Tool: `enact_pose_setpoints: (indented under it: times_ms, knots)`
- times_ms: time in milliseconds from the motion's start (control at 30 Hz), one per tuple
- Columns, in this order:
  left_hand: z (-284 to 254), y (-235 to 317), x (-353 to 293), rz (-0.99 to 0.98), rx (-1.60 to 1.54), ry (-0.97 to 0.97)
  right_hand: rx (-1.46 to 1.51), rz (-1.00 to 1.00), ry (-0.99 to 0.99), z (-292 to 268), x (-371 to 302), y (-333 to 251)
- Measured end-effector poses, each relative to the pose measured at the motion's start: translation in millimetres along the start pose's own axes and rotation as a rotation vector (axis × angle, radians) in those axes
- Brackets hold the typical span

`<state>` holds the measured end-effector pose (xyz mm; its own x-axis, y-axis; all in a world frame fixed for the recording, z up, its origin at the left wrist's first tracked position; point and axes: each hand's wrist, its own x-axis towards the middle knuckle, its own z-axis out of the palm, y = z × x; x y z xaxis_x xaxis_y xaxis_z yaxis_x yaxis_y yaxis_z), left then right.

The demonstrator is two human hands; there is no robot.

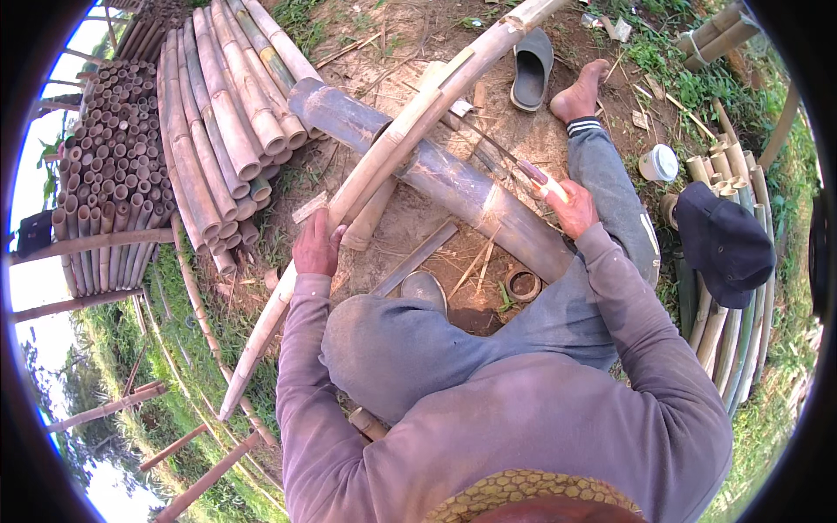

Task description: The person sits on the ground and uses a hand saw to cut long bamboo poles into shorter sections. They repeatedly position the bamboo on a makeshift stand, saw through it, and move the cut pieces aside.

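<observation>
My left hand (316, 246) is closed on a long, pale bamboo pole (270, 322), with the thumb on its near side. The pole slants from the lower left to the far top and rests across a thick, dark bamboo log (453, 179). A narrow strip (449, 74) lies along the pole's upper part, perhaps partly split from it. In my right hand (572, 209) is the handle of a long-bladed knife (488, 141). Its thin blade points up and left, above the log and right of the pole.
Bamboo poles are stacked at the far left (218, 96), beside a rack of cut ends (113, 139). A grey clog (531, 71) lies near my bare foot (580, 91). To the right are a white lidded cup (659, 163) and a dark cap (725, 244) on upright bamboo pieces.
</observation>
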<state>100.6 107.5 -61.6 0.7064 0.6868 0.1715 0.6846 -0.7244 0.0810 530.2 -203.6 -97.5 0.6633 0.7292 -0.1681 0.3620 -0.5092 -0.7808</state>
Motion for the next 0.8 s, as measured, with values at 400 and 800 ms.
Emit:
enact_pose_setpoints:
  times_ms: [400,800]
  knots:
    - [-26,25,-17,0.062,0.185,0.191,0.187,0.034,-0.090,25,18,54]
    - [-29,35,-15,0.044,0.055,0.113,0.263,-0.023,-0.111,21,19,46]
